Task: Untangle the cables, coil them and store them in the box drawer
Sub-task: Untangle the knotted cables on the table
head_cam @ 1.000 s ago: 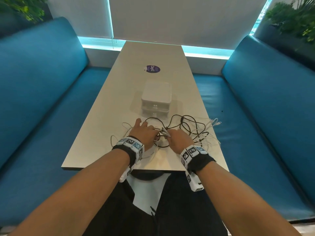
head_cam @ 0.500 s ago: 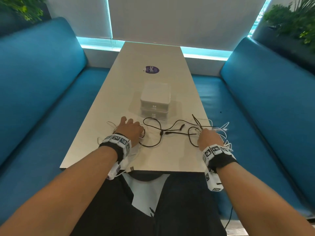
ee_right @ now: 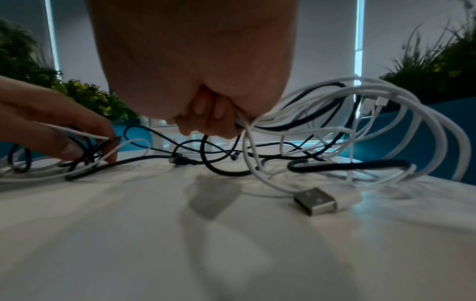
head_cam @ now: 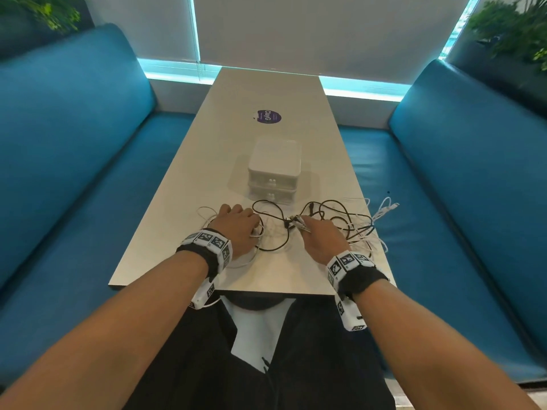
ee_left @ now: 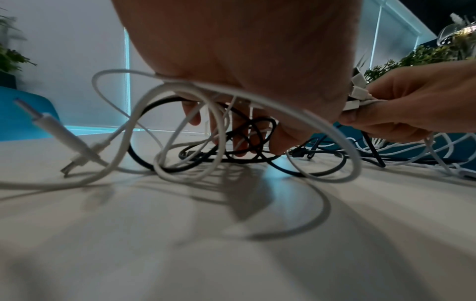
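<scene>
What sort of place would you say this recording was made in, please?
Probably a booth in a café or office lounge: blue padded benches run along both sides of a long narrow table, a window blind hangs at the far end, and plants sit behind the backrests.

Low view across a pale table (ee_left: 231,254): the left hand (ee_left: 231,51) reaches down into tangled white cables (ee_left: 257,95) and black cables (ee_left: 144,163), fingers threaded among them; at right, the right hand (ee_left: 412,101) pinches white connectors (ee_left: 356,91)
</scene>
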### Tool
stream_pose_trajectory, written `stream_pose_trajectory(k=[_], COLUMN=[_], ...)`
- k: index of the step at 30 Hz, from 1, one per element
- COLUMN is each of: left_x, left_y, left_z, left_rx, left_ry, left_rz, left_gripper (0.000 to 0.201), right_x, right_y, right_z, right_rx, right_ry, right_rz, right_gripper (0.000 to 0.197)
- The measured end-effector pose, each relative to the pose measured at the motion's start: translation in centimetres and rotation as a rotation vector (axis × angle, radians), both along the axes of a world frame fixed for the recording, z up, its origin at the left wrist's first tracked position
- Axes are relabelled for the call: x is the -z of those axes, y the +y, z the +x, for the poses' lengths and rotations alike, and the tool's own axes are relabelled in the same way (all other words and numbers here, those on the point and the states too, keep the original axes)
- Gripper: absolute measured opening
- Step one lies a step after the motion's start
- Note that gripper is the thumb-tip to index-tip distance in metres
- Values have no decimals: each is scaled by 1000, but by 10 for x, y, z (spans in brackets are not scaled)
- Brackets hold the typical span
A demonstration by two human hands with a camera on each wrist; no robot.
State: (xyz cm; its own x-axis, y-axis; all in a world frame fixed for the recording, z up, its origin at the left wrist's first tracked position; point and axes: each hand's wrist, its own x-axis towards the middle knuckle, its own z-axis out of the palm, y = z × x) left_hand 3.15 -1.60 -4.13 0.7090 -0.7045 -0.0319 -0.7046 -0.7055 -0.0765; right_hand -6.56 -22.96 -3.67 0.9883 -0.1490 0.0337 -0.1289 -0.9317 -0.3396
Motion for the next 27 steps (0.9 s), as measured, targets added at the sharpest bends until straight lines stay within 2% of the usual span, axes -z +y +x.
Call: stream_pose_trajectory(k=[5, 9, 15, 20, 25, 27], left_x=[7, 16, 20, 18, 15, 13], left_y=[8, 18, 21, 21, 18, 16], left_z=[0, 0, 1, 2, 5, 6], left_rx=[11, 35, 25, -9, -60, -71], left_ry=[18, 41, 44, 33, 73, 95], left_rz=[-30, -66, -77, -58, -77, -87], left_gripper=[39, 51, 54, 51, 45, 42], right_x=[0, -1, -7, -12, -21, -24], right_y=[4, -11, -31, -36, -30, -22], right_z=[4, 2, -4, -6, -4, 2], right_rx=[-4, 138, 242, 328, 414, 359], right_ry=[77, 214, 307, 344, 203, 136], right_rz=[-49, -207, -405, -371, -170, -61], right_gripper=[36, 29, 30, 30, 28, 26])
